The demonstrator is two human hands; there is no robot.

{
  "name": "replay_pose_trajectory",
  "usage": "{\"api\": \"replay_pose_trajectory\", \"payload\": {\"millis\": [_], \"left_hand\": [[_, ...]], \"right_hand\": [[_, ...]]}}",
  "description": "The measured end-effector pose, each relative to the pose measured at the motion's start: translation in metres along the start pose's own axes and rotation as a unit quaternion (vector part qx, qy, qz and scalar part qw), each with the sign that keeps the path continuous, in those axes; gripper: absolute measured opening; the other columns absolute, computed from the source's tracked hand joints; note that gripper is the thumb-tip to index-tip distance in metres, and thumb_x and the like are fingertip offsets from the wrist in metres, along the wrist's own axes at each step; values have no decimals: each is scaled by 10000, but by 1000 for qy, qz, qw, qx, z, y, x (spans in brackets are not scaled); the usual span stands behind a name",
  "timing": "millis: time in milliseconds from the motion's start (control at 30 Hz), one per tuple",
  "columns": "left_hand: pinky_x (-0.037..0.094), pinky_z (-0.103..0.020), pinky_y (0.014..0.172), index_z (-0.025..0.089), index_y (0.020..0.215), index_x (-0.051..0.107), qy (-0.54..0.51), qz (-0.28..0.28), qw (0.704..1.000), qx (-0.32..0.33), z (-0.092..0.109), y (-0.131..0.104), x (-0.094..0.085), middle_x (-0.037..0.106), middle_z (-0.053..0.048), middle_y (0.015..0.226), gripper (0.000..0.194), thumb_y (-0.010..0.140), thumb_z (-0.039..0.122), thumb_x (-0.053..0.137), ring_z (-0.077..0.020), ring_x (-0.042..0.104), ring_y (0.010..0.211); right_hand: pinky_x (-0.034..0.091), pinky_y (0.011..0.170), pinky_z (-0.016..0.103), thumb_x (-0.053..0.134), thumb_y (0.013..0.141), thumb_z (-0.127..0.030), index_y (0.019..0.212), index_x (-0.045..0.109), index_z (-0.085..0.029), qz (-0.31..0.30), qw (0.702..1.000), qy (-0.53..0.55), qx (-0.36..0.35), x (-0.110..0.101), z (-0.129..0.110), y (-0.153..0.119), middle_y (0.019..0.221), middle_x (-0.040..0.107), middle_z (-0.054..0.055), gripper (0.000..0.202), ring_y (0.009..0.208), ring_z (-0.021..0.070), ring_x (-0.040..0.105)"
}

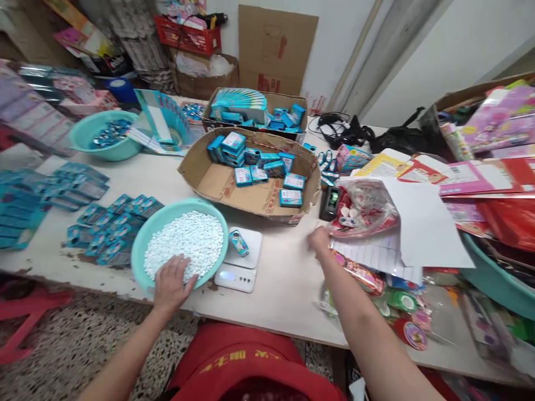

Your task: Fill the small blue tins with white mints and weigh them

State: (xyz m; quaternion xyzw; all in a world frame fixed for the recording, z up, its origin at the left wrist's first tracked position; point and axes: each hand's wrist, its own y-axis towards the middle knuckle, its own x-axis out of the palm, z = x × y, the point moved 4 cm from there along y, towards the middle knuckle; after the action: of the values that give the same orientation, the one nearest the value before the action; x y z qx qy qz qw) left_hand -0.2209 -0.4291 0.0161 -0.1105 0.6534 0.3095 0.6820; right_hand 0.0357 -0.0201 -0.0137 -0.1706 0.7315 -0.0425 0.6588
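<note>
My left hand (173,281) lies spread on the white pellets (184,239) in a light-green basin (137,245) at the table's front. Just right of the basin is a white digital scale (236,277), its display lit, with a small blue box (239,243) on its plate. My right hand (319,241) is over the table beside a clear and red plastic bag (368,209) and a small black device (330,203). Its fingers are curled down, and what they hold, if anything, is hidden.
Several blue boxes stand in rows (119,228) left of the basin. An open cardboard tray (251,192) holds more boxes behind the scale. Paper sheets (426,223) and packaged goods crowd the right side. A second basin (125,149) stands at the back left.
</note>
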Motion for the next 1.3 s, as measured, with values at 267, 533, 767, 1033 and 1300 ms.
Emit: {"api": "replay_pose_trajectory", "payload": {"millis": [267,533,767,1033,1300], "left_hand": [[81,-572,1113,162,1379,422,-2,-79,997,-26,1,10,1,306,-165,1496,624,850,487,481,-332,121,1423],[106,-555,1120,210,1344,496,-33,-183,982,43,-25,87,30,375,-122,1469,487,921,419,374,-320,171,1413],[102,-590,1103,207,1334,488,-59,-159,984,47,-39,108,30,443,-123,1421,490,922,444,371,-321,255,1381],[349,-462,1018,123,1306,500,-26,-66,991,-115,-118,64,-15,482,-176,1362,435,920,256,351,-315,407,1286],[472,-426,806,129,1384,394,-115,-114,964,-211,-157,53,-1,600,-178,1186,531,862,219,363,-298,619,941]], "right_hand": [[420,932,419,472,874,-261,1264,451,-82,65,979,195,-9,1,-23,-85,1264,484,209,430,1173,289,486],[454,872,316,341,898,-395,1123,538,-147,44,931,360,-39,40,-92,-183,1185,566,135,389,1059,194,545],[509,764,308,319,890,-548,1125,554,-143,-35,882,471,-8,89,-160,-247,999,674,103,524,888,198,639],[488,883,357,391,879,-435,1261,470,-177,-101,876,470,-29,108,-203,-263,1235,607,109,468,1111,235,576],[546,663,344,363,886,-414,1280,439,-205,-146,856,495,-11,108,-219,-269,1003,679,55,452,820,209,649]]}}
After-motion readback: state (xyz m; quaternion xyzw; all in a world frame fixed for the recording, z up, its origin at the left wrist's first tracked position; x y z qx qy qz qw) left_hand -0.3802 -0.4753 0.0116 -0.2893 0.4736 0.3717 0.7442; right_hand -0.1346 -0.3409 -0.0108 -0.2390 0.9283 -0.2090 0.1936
